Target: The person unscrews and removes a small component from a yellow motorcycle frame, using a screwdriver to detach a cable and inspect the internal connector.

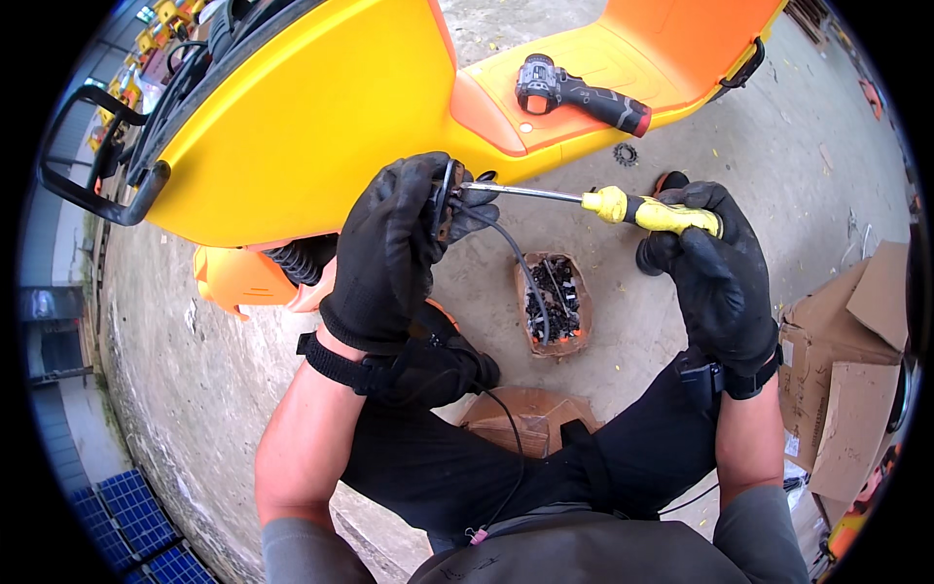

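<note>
My gloved right hand (715, 263) is wrapped round the yellow and black handle of a screwdriver (662, 214). Its long metal shaft points left, with the tip against a small dark metal part (449, 200) that has brownish, rusty-looking patches. That part sits in the closed fingers of my gloved left hand (389, 243), which partly cover it. From it a grey-black cable (516, 251) curves down toward an open box. Both hands are in front of the yellow body panel (321, 107) of a scooter-like vehicle.
A cordless drill (579, 94) lies on the orange footboard (496, 102). On the concrete floor, the cardboard box (532, 321) holds many small dark parts. A gear-like ring (625, 154) lies nearby. Larger cartons (846, 360) stand at right; solar panels (136, 521) are at lower left.
</note>
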Available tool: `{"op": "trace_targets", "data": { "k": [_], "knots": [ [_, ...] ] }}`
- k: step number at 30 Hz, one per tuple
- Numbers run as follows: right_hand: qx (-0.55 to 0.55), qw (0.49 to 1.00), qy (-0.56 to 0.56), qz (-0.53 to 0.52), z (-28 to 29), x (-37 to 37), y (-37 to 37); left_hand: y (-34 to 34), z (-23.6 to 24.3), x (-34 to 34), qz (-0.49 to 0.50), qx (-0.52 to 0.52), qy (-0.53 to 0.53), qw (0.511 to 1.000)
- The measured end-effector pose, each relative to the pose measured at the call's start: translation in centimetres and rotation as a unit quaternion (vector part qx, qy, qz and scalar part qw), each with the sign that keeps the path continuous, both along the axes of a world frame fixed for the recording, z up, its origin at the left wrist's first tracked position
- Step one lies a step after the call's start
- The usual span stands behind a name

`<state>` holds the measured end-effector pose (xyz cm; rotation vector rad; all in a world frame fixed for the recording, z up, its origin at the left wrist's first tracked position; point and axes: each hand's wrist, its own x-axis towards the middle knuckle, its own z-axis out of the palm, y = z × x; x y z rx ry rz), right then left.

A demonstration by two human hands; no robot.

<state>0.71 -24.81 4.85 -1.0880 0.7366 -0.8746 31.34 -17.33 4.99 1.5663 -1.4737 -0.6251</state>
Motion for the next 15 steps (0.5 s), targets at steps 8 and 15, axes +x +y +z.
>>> {"op": "trace_targets", "data": {
  "k": [8, 15],
  "knots": [
    [-0.003, 1.000, 0.022, -0.002, -0.08, 0.01, -0.16, -0.16, -0.33, -0.13, -0.003, 0.038, 0.255, 0.966],
    [0.073, 0.996, -0.026, -0.049, -0.35, -0.01, -0.19, -0.16, -0.01, -0.80, -0.018, 0.044, 0.464, 0.884]
  ]
}}
